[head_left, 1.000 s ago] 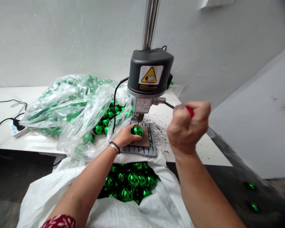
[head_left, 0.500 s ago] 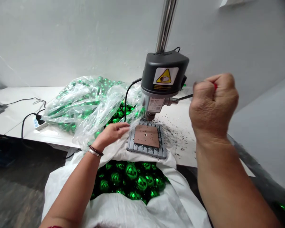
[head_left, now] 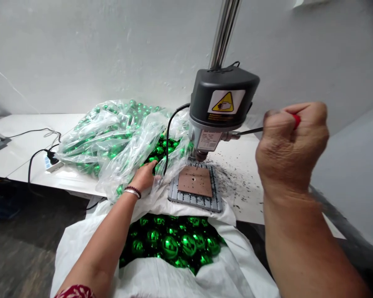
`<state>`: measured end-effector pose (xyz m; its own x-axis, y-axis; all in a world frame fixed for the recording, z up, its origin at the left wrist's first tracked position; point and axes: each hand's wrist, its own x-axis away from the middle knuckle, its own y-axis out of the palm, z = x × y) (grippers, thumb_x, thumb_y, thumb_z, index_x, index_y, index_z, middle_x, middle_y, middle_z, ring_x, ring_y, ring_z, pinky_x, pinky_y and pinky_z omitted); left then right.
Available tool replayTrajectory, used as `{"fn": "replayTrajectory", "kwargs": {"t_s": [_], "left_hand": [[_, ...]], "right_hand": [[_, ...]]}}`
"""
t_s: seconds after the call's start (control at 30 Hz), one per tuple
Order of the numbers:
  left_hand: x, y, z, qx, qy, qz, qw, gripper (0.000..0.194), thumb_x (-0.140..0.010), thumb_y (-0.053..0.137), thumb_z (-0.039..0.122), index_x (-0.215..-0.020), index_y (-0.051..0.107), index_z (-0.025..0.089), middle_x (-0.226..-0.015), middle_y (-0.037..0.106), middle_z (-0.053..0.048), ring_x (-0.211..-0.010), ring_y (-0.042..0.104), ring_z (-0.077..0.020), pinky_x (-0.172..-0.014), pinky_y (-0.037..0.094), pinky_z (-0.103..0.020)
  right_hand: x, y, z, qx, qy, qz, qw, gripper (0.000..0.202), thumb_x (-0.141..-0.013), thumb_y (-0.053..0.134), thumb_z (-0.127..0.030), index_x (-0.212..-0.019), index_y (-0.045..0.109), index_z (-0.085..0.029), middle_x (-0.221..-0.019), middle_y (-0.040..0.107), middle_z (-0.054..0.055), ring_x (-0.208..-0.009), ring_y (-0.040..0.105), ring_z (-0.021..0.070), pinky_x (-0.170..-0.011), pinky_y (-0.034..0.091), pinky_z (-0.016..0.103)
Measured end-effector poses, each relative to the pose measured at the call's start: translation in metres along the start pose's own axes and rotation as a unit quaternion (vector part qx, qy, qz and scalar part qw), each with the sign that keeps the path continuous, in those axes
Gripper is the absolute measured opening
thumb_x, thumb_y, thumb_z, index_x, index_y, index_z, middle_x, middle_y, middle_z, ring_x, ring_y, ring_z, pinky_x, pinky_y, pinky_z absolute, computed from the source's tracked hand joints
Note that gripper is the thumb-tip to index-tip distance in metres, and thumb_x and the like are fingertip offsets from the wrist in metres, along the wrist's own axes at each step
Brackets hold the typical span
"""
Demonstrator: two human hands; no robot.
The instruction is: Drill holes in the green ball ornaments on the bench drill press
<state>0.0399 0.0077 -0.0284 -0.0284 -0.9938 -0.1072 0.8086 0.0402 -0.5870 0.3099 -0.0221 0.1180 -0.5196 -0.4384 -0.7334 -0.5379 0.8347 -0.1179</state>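
My right hand (head_left: 292,149) is closed in a fist round the feed lever (head_left: 251,131) of a small drill press (head_left: 224,97), a bit of red knob showing between the fingers. At the mouth of a clear plastic bag (head_left: 121,153) of shiny green balls (head_left: 166,149), my left hand (head_left: 144,177) reaches in with thumb and fingers apart; plastic partly covers the fingertips. Below the drill bit lies a brown square board (head_left: 195,187) with a small hole, on the grey slotted base (head_left: 216,203). No ball sits on the board.
A white sack (head_left: 233,265) with more green balls lies open in front of the base. Dark shavings (head_left: 236,178) litter the white table (head_left: 248,211) right of the drill press. Its black cable (head_left: 167,140) arches beside the bag. A power strip (head_left: 51,163) with cords stands at left.
My left hand has moved from beside the base into the mouth of the clear bag. My right hand stays on the lever, and the view has shifted slightly.
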Motion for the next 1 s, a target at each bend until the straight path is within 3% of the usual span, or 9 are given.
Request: {"fn": "replayTrajectory", "kwargs": {"t_s": [0.1,0.17,0.3,0.4,0.53,0.63,0.73,0.87,1.0], "left_hand": [[0.004,-0.012,0.01,0.001,-0.02,0.068,0.998,0.051,-0.062,0.075,0.026,-0.111,0.062,0.018,-0.098,0.067,-0.007,-0.094,0.062,-0.0244,-0.086,0.048,-0.034],[0.009,-0.019,0.019,0.118,-0.042,0.066,0.99,0.051,-0.066,0.073,0.035,-0.112,0.059,0.019,-0.091,0.065,-0.002,-0.083,0.062,-0.0186,-0.074,0.049,-0.028],[0.019,-0.019,0.034,0.41,-0.087,-0.047,0.907,0.05,-0.066,0.073,0.041,-0.109,0.057,0.02,-0.084,0.061,0.001,-0.07,0.062,-0.013,-0.06,0.045,-0.022],[0.026,-0.009,0.043,0.453,-0.101,-0.112,0.879,0.058,-0.064,0.075,0.041,-0.115,0.056,0.021,-0.083,0.062,0.0,-0.066,0.06,-0.0113,-0.057,0.043,-0.021],[0.028,0.011,0.056,0.294,-0.061,-0.173,0.938,0.062,-0.068,0.075,0.038,-0.124,0.056,0.02,-0.086,0.062,-0.001,-0.067,0.055,-0.011,-0.061,0.042,-0.023],[0.022,0.027,0.065,0.084,0.011,-0.147,0.985,0.055,-0.065,0.077,0.032,-0.117,0.063,0.018,-0.099,0.066,-0.004,-0.088,0.059,-0.0178,-0.081,0.047,-0.03],[0.012,0.042,0.069,-0.014,0.054,-0.15,0.987,0.052,-0.066,0.075,0.028,-0.116,0.064,0.018,-0.104,0.068,-0.004,-0.098,0.06,-0.0218,-0.091,0.046,-0.034],[0.001,0.056,0.067,-0.039,0.053,-0.185,0.981,0.052,-0.069,0.072,0.026,-0.12,0.062,0.018,-0.099,0.07,-0.003,-0.093,0.063,-0.0208,-0.089,0.049,-0.033],[-0.006,0.062,0.065,-0.079,0.061,-0.175,0.98,0.06,-0.068,0.073,0.027,-0.125,0.058,0.017,-0.105,0.07,-0.004,-0.095,0.064,-0.0214,-0.09,0.05,-0.034]], "right_hand": [[0.002,-0.001,0.0,-0.001,0.0,-0.004,1.0,0.014,-0.079,0.054,-0.015,-0.072,0.043,-0.016,-0.063,0.046,-0.005,-0.058,0.039,0.0042,-0.059,0.032,0.021],[0.004,-0.002,0.0,-0.01,-0.012,-0.007,1.0,0.011,-0.082,0.051,-0.017,-0.075,0.043,-0.015,-0.067,0.047,-0.004,-0.062,0.042,0.0044,-0.063,0.034,0.021],[0.008,-0.004,0.0,-0.017,-0.018,-0.015,1.0,0.01,-0.084,0.048,-0.019,-0.077,0.042,-0.015,-0.068,0.047,-0.004,-0.062,0.042,0.0042,-0.063,0.034,0.02],[0.009,-0.004,0.001,-0.027,-0.031,-0.018,0.999,0.014,-0.085,0.049,-0.026,-0.078,0.044,-0.015,-0.069,0.048,-0.004,-0.063,0.042,0.0039,-0.063,0.035,0.02],[0.009,-0.005,0.005,-0.048,-0.044,-0.019,0.998,0.017,-0.086,0.049,-0.029,-0.08,0.046,-0.014,-0.07,0.048,-0.004,-0.064,0.042,0.0029,-0.064,0.035,0.019],[0.009,-0.005,0.006,-0.05,-0.046,-0.018,0.998,0.017,-0.087,0.049,-0.029,-0.08,0.045,-0.014,-0.068,0.045,-0.005,-0.062,0.039,0.0021,-0.063,0.033,0.018],[0.008,-0.005,0.005,-0.044,-0.043,-0.023,0.998,0.017,-0.087,0.051,-0.027,-0.079,0.044,-0.014,-0.066,0.042,-0.006,-0.061,0.036,0.0019,-0.062,0.031,0.018],[0.007,-0.006,0.005,-0.056,-0.042,-0.029,0.997,0.017,-0.086,0.053,-0.027,-0.078,0.043,-0.015,-0.065,0.04,-0.007,-0.059,0.035,0.0015,-0.06,0.031,0.017],[0.007,-0.007,0.003,-0.07,-0.045,-0.035,0.996,0.016,-0.086,0.053,-0.025,-0.078,0.043,-0.015,-0.064,0.038,-0.008,-0.058,0.035,0.0002,-0.059,0.03,0.015]]}}
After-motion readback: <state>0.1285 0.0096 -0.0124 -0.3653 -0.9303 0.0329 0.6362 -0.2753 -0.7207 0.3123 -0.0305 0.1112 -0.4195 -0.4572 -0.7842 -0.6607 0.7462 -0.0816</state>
